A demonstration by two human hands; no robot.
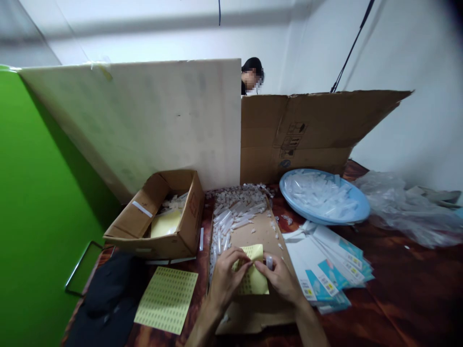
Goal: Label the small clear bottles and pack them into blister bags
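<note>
My left hand [226, 277] and my right hand [280, 279] meet over a yellow sticker sheet [255, 282] that lies on a flat piece of cardboard [253, 231]. My left fingers pinch the sheet's upper left edge. My right hand pinches at the sheet too and holds a small clear plastic vial [269, 262] upright between its fingers. A heap of small clear vials [237, 207] lies on the cardboard just beyond my hands.
An open cardboard box [159, 217] stands at the left, with another yellow sticker sheet [167, 299] in front of it. A blue basin [358, 212] of clear parts, printed packets [329, 270] and a crumpled plastic bag [405, 207] lie right. Upright boards [144, 120] screen another person.
</note>
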